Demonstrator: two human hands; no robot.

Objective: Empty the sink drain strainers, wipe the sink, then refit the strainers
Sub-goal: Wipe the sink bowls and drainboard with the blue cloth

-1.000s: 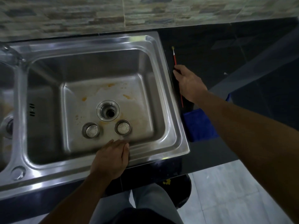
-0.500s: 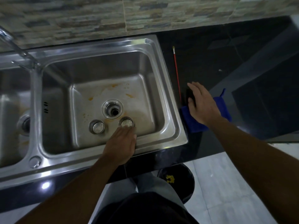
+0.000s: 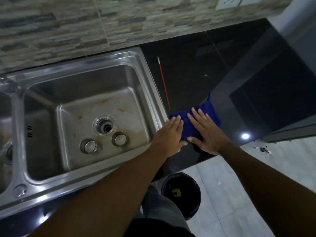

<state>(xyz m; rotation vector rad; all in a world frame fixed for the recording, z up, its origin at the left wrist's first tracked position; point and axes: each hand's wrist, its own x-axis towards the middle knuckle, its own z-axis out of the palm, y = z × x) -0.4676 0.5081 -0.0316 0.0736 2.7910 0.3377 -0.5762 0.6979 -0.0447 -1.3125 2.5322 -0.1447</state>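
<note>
- Blue cloth point(image 3: 210, 109): on the black table point(image 3: 188, 74), just right of the sink point(image 3: 150, 89) rim, centre right of frame.
- Right hand point(image 3: 207, 134): flat on the cloth, fingers straight and spread.
- Left hand point(image 3: 168, 134): fingers straight, at the cloth's left edge.
- Left strainer point(image 3: 89, 145), right strainer point(image 3: 119, 138): on the stained basin floor, below the drain opening point(image 3: 104, 126).

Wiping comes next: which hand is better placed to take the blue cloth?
Probably the right hand: it lies flat across the blue cloth; the left hand touches only its sink-side edge.
</note>
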